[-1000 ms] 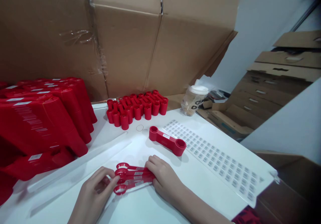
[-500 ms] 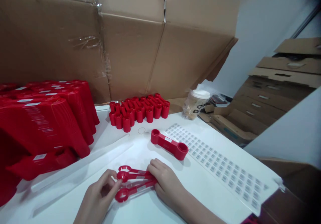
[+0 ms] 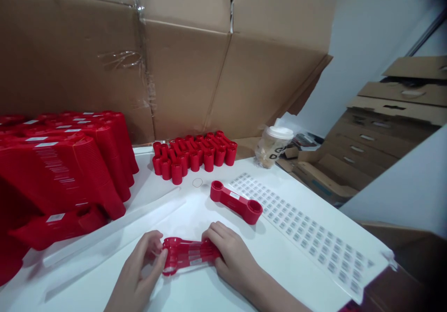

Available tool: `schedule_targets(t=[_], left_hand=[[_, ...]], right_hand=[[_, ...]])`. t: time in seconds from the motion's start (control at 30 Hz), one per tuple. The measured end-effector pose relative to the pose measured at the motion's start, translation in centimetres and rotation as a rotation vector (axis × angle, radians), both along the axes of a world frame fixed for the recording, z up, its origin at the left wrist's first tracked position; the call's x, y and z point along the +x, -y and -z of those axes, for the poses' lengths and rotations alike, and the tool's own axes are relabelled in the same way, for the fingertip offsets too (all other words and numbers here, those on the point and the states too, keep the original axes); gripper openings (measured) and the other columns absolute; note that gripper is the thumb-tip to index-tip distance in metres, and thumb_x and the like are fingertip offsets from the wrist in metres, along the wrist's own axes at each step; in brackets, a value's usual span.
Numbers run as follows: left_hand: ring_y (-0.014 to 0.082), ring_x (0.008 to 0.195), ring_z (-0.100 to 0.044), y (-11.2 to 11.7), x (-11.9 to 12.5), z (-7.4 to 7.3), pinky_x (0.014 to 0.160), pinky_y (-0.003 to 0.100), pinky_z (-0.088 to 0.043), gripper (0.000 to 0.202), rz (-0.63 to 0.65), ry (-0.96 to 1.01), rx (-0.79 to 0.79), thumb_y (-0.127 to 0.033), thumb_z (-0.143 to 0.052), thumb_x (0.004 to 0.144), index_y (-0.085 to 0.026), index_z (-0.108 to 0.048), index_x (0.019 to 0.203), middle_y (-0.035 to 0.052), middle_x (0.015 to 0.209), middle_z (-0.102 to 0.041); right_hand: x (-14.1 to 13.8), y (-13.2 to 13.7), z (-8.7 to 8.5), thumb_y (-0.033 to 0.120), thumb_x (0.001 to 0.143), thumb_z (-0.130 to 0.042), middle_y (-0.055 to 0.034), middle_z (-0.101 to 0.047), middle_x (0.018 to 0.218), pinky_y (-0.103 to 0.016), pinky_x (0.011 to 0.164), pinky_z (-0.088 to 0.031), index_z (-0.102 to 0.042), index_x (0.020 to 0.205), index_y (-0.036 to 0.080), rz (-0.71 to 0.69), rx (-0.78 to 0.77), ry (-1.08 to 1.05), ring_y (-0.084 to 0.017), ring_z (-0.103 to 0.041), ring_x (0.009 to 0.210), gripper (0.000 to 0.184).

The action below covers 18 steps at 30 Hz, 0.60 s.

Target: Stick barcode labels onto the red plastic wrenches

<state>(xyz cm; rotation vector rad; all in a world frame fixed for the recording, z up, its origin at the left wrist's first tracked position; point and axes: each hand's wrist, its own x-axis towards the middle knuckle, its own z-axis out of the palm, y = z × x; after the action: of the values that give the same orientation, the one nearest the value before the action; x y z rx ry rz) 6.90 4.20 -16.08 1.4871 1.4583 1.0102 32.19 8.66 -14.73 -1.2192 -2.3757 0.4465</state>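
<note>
Left hand point(image 3: 138, 266), fingers curled, and right hand point(image 3: 233, 252), fingers pressed over the top: both grasp a bundle of slim red plastic double-ring pieces point(image 3: 188, 255), lying on the white surface point(image 3: 206, 288) between them. Ends partly hidden by the fingers; piece count cannot be made out. Beyond: one thick red double-ring piece point(image 3: 236, 202), labelled, just beside a barcode label sheet point(image 3: 300, 233).

letters, seemingly "g" and "d", are partly seen on the cup point(image 3: 273, 151). barcode labels on the sheet point(image 3: 296, 228) and the red pieces point(image 3: 188, 254) are too small to be read.
</note>
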Motion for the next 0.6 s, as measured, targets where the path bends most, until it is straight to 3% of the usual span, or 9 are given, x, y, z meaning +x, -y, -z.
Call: schedule_targets(t=[0.23, 0.3, 0.43, 0.5, 0.6], left_hand=[[0.0208, 0.094, -0.060, -0.5, -0.1, -0.3, 0.083, 0.030, -0.049, 0.033, 0.089, 0.015, 0.001, -0.056, -0.047, 0.099, -0.026, -0.057, 0.107, 0.0047, 0.107, -0.059], [0.0196, 0.086, -0.056, -0.7, 0.0, -0.4, 0.077, 0.029, -0.046, 0.034, 0.098, 0.015, 0.005, -0.055, -0.046, 0.099, -0.024, -0.056, 0.090, 0.0031, 0.096, -0.056], [0.0168, 0.068, -0.045, -1.2, -0.2, -0.1, 0.065, 0.028, -0.039, 0.049, 0.049, 0.006, 0.014, -0.054, -0.044, 0.100, -0.021, -0.036, 0.064, -0.0006, 0.071, -0.042], [0.0173, 0.070, -0.048, -1.3, -0.4, 0.3, 0.066, 0.027, -0.041, 0.045, 0.027, 0.003, 0.019, -0.054, -0.046, 0.099, -0.022, -0.043, 0.068, 0.0000, 0.074, -0.046], [0.0208, 0.087, -0.059, -0.8, -0.4, 0.4, 0.075, 0.029, -0.051, 0.031, -0.035, -0.002, 0.023, -0.054, -0.050, 0.097, -0.024, -0.057, 0.099, 0.0047, 0.100, -0.058]], right_hand=[[-0.1, 0.0, 0.2, -0.006, 0.056, -0.042, -0.0037, -0.055, 0.085, -0.033, 0.073, -0.040, -0.047, 0.079, 0.021, -0.028, 0.003, 0.034, -0.022, -0.048, 0.080, 0.036], [-0.1, 0.0, 0.3, -0.007, 0.058, -0.041, -0.0039, -0.055, 0.086, -0.033, 0.073, -0.040, -0.046, 0.079, 0.021, -0.036, -0.001, 0.038, -0.022, -0.048, 0.081, 0.036], [0.0, 0.0, 0.1, -0.007, 0.059, -0.041, -0.0046, -0.057, 0.090, -0.032, 0.073, -0.041, -0.046, 0.080, 0.021, -0.043, -0.032, 0.029, -0.022, -0.051, 0.086, 0.036], [0.0, 0.0, 0.0, -0.007, 0.057, -0.042, -0.0048, -0.058, 0.091, -0.032, 0.074, -0.041, -0.046, 0.081, 0.021, -0.040, -0.054, 0.027, -0.023, -0.051, 0.088, 0.037], [-0.1, 0.1, -0.1, -0.006, 0.058, -0.041, -0.0047, -0.058, 0.092, -0.033, 0.074, -0.041, -0.051, 0.086, 0.021, -0.031, -0.061, 0.028, -0.022, -0.052, 0.087, 0.040]])
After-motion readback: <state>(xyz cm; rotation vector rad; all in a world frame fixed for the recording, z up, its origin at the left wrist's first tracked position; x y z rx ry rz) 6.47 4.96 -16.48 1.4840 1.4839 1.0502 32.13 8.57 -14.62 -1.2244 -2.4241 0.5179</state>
